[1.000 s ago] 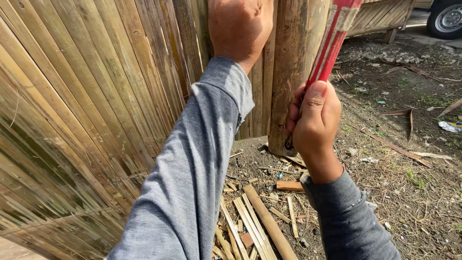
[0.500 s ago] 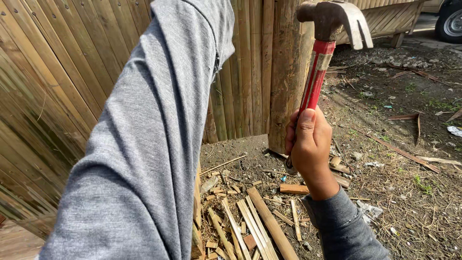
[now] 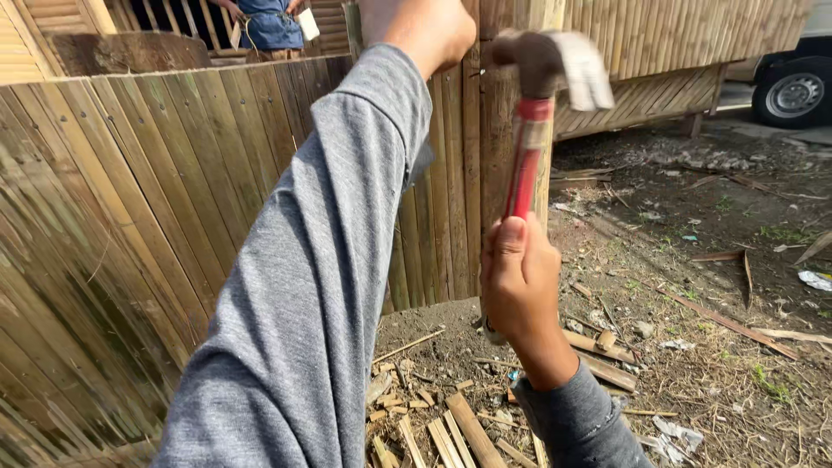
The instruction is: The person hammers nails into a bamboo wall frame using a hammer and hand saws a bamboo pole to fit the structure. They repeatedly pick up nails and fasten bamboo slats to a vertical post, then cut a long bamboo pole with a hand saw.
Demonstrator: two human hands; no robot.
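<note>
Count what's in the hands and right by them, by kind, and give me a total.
Hammer, red handle, held in the right hand: 1
Wooden post by the hammer head: 1
Slat fence, with the left hand up at its top: 1
Vehicle wheel: 1
Total: 4

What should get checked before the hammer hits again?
1. Right hand wrapped firmly round the red hammer handle: ok.
2. Hammer head near the wooden post: ok, though blurred.
3. Left hand away from the strike spot: cannot tell, it is cut off at the top edge.
4. Nail in place: cannot tell, none visible.
5. Footing free of bamboo scraps: not ok, pieces litter the ground.
</note>
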